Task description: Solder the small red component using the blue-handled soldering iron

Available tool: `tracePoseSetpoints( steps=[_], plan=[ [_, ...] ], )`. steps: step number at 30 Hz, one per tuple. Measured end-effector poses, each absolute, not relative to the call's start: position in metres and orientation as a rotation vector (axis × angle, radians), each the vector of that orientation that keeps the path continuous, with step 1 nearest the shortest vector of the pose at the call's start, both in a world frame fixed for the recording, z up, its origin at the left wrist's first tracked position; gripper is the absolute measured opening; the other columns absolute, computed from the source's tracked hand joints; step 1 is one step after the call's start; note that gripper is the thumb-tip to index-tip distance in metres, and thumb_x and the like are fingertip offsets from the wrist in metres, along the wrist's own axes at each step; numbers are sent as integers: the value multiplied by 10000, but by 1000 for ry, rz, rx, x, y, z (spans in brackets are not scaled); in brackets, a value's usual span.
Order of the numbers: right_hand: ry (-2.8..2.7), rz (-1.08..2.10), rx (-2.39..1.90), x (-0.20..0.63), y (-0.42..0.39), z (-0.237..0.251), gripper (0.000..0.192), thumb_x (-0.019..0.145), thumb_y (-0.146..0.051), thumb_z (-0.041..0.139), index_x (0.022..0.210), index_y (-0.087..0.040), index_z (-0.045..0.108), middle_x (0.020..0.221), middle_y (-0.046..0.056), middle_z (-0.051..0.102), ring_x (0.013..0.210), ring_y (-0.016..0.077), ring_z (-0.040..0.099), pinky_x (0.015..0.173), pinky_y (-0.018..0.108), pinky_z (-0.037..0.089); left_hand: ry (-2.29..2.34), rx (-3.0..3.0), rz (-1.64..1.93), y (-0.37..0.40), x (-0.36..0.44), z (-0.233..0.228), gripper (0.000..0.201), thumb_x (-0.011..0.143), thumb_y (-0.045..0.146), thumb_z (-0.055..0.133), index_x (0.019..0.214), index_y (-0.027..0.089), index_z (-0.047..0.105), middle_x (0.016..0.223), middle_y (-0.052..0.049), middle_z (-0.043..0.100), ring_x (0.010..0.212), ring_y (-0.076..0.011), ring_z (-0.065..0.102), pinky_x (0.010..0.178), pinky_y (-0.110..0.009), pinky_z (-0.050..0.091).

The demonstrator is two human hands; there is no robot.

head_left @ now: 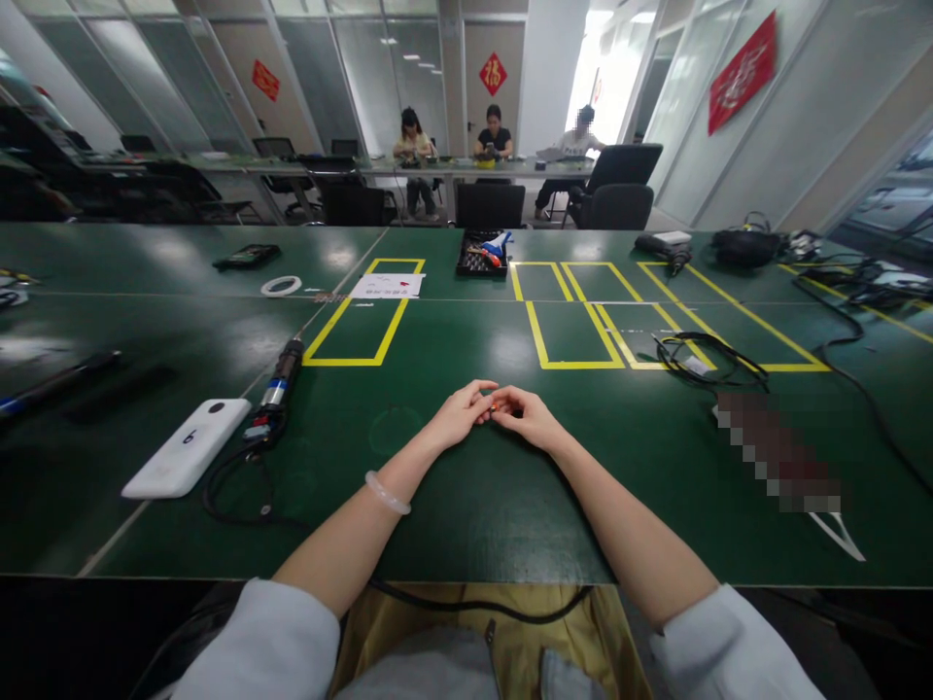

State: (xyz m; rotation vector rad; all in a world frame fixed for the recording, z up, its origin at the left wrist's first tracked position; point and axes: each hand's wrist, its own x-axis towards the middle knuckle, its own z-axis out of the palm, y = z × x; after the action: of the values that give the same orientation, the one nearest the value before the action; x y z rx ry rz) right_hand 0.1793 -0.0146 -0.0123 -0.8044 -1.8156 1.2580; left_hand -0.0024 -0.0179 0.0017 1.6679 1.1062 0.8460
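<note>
Small orange piece [494,399] pinched between the fingertips of both hands, low over the green table [466,486], near the middle and just short of the yellow taped boxes [575,335]. Left hand [461,413] curled, fingers pressed together around the piece; right hand [526,413] likewise curled, thumb and forefinger closed on it from the other side. Too small to tell what the piece is, or whether it is 1 part or 2. Pale bangle [387,493] on the left wrist. White device [188,447] and a cabled tool [281,384] lying well to the left, untouched; tool tray [482,255] far ahead, black cable loop [704,358] off to the right. Judging by this: work at the fiddling stage, piece gripped but nothing yet set down in any taped box, so most looks left to do.
</note>
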Motion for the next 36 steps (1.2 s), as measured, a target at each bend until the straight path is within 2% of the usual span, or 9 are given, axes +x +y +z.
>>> tracePoseSetpoints(
  steps=[4, 7, 12, 16, 20, 23, 28, 36],
  plan=[
    [-1785, 1228, -835, 177, -14, -15, 235, 827, -303, 604, 1017, -166, 606, 889, 45, 689, 742, 136, 620, 724, 276, 491, 1072, 1539, 904, -17, -6, -2, 397, 902, 386, 444, 1210, 149, 527, 710, -3, 583, 626, -109, 562, 624, -252, 458],
    [-1760, 1200, -852, 176, -13, -18, 242, 822, -319, 612, 1016, -175, 599, 893, 39, 677, 750, 135, 615, 719, 272, 492, 1088, 1436, 909, -17, -8, -3, 344, 906, 400, 435, 1119, 153, 545, 708, -11, 604, 603, -102, 580, 599, -242, 460],
    [-1767, 1152, -867, 176, -13, -19, 243, 817, -327, 618, 1009, -179, 597, 846, 22, 652, 712, 128, 595, 694, 267, 484, 1105, 1442, 887, -21, -9, -2, 274, 837, 390, 572, 961, 147, 570, 762, -30, 635, 650, -106, 589, 590, -226, 434],
    [-1717, 1148, -893, 175, -14, -17, 247, 843, -355, 589, 1019, -181, 579, 823, 20, 658, 710, 135, 601, 691, 275, 483, 1067, 1510, 937, -25, -8, 1, 272, 812, 370, 610, 970, 152, 572, 801, -28, 632, 718, -122, 594, 662, -253, 454],
    [-1687, 1129, -962, 175, -14, -18, 251, 832, -389, 605, 951, -168, 597, 834, 37, 670, 732, 145, 613, 706, 282, 486, 1087, 1642, 979, -28, -8, 6, 222, 803, 327, 616, 953, 165, 592, 865, -35, 633, 811, -140, 600, 732, -264, 463],
    [-1730, 1106, -968, 176, -13, -18, 241, 811, -369, 625, 939, -165, 610, 850, 41, 668, 727, 140, 605, 699, 276, 483, 1130, 1675, 977, -29, -8, 7, 197, 785, 297, 626, 934, 173, 587, 892, -36, 628, 819, -139, 595, 715, -253, 462],
    [-1787, 1017, -937, 176, -14, -16, 189, 789, -297, 623, 935, -181, 588, 845, 17, 644, 666, 116, 549, 659, 262, 461, 1181, 1661, 1005, -28, -9, 2, 277, 757, 301, 664, 984, 173, 572, 943, -49, 635, 822, -137, 599, 706, -252, 471],
    [-1791, 1000, -973, 176, -16, -14, 194, 776, -282, 619, 940, -184, 587, 818, 5, 636, 653, 117, 540, 659, 263, 453, 1148, 1685, 985, -28, -10, 2, 229, 768, 331, 652, 919, 170, 588, 917, -42, 631, 793, -134, 601, 680, -246, 475]
  ],
)
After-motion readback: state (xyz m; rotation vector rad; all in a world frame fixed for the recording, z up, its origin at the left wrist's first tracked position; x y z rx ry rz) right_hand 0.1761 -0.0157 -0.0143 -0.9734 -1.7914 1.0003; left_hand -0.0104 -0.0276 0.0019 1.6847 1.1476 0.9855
